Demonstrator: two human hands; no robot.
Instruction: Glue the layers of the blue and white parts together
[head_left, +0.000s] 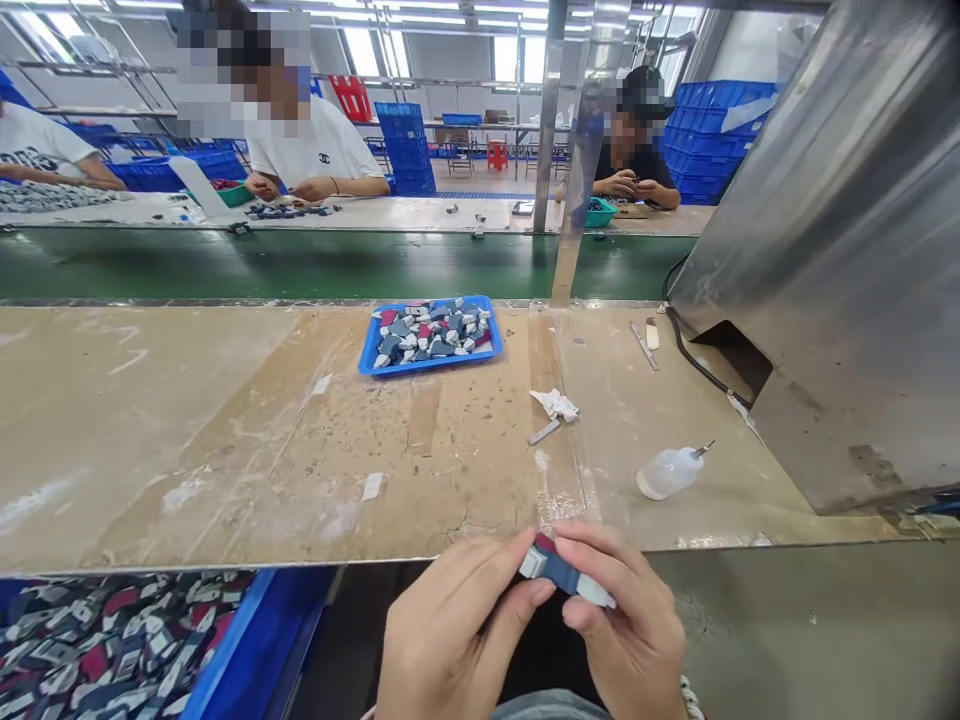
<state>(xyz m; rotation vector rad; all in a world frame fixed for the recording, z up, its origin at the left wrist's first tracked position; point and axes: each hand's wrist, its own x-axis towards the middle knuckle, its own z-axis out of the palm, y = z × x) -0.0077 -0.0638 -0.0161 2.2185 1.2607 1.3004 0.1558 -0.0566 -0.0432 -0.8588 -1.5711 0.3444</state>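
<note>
A small piece [559, 568] in dark blue, white and dark red is held just off the table's front edge. My left hand [457, 620] pinches its white left end between thumb and fingers. On the other side, my right hand [630, 610] grips the piece near its white right end. The fingers cover part of it, and its exact kind cannot be made out. Farther back on the table, a blue tray [431, 370] holds many similar pieces.
A clear squeeze bottle [670, 474], a crumpled white scrap [556, 404] and a metal strip [544, 432] lie on the table [225, 430]. A large blue bin [240, 640] of pieces stands lower left. Metal ducting [840, 280] rises at right. Co-workers sit beyond the green belt [337, 262].
</note>
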